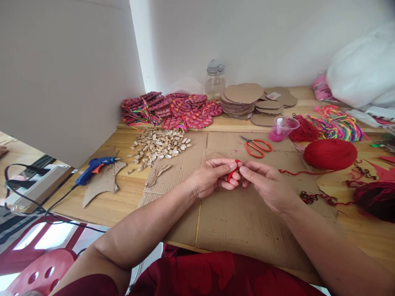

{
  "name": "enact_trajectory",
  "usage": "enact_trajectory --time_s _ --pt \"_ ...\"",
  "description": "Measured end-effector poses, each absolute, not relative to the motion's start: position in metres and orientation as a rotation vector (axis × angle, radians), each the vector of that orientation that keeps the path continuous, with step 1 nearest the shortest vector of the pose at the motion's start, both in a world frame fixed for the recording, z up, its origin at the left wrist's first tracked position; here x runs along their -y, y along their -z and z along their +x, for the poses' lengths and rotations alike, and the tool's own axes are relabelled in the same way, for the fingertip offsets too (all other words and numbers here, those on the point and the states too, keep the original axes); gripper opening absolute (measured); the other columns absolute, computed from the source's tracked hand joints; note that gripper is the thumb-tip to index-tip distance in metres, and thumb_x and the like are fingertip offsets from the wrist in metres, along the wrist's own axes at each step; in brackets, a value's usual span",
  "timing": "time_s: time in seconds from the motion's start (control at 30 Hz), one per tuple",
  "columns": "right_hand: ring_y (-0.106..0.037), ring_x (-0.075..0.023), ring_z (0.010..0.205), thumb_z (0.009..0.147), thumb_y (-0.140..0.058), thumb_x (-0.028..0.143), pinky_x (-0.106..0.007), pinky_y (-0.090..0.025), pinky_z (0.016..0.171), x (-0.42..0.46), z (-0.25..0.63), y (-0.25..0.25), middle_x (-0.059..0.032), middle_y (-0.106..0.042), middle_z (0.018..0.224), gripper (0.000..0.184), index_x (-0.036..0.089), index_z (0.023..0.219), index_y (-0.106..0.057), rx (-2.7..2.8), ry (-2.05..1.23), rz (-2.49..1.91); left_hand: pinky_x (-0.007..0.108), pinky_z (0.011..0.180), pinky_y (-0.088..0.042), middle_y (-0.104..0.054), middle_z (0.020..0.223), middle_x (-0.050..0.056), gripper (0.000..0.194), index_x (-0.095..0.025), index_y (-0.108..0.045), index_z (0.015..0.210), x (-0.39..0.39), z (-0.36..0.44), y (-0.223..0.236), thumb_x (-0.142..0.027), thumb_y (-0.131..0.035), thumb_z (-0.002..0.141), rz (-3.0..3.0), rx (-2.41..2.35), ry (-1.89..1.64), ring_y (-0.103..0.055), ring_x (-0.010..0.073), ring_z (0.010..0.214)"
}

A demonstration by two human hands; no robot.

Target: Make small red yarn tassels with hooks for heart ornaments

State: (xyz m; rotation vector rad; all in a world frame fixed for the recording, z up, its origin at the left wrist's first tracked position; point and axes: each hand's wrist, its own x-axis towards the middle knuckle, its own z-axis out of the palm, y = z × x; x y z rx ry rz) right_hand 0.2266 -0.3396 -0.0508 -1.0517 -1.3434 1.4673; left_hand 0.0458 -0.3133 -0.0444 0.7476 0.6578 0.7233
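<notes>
Reading a clock face from my two hands, the blue glue gun [92, 169] lies at nine o'clock, its cord [74, 188] dropping past the table [131, 195] edge; my left forearm [148, 222] could snag that cord and drag the gun, though I can't tell whether it is hot. Between nine and ten, the peanut shells [160, 148] could scatter under a careless sweep. At the centre, the left hand [212, 176] has a closed grip on the red yarn [230, 176], which crosses its fingers and could slip if they ease. At one, the scissors [248, 142] could catch a loose length. The right hand [267, 183] has its grip pinched nearly together beside the yarn; I can't tell whether it holds any. Between one and two, the cup [290, 124] could tip if that hand swings wide. Near three, a strand [296, 173] runs to the red ball [330, 154]; a hard tug could roll the ball or snarl the line
</notes>
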Motion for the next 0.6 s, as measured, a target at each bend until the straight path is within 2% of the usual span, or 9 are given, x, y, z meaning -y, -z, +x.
enact_trajectory --time_s 0.23,0.43,0.6 --pt "-0.052 -0.0119 0.07 0.091 -0.06 0.043 -0.026 -0.043 0.066 0.342 0.2211 0.0463 0.0008 -0.058 0.074 0.024 0.021 0.085 -0.067 1.348 -1.555 -0.968 0.022 0.059 -0.059 -0.072 0.074 0.007 0.026 -0.014 -0.072 0.1 0.3138 0.0473 0.0477 -0.03 -0.074 0.08 0.753 -0.628 -0.729 -0.071 0.0146 0.067" --pt "-0.055 -0.0154 0.078 0.085 -0.067 0.042 -0.031 -0.046 0.076 0.3418 0.2256 0.0503 -0.0012 -0.062 0.079 0.022 0.021 0.08 -0.069 1.36 -1.536 -1.055 0.027 0.069 -0.06 -0.074 0.083 0.007 0.029 -0.015 -0.073 0.098 0.3155 0.0477 0.0466 -0.031 -0.079 0.075 0.719 -0.595 -0.695 -0.073 0.0168 0.074" --pt "-0.058 -0.0174 0.083 0.085 -0.066 0.045 -0.035 -0.049 0.082 0.3429 0.2233 0.0515 -0.0019 -0.064 0.081 0.024 0.022 0.089 -0.072 1.37 -1.531 -1.075 0.031 0.075 -0.06 -0.073 0.083 0.006 0.026 -0.014 -0.073 0.095 0.3167 0.048 0.0451 -0.029 -0.079 0.074 0.684 -0.598 -0.7 -0.071 0.0156 0.077"
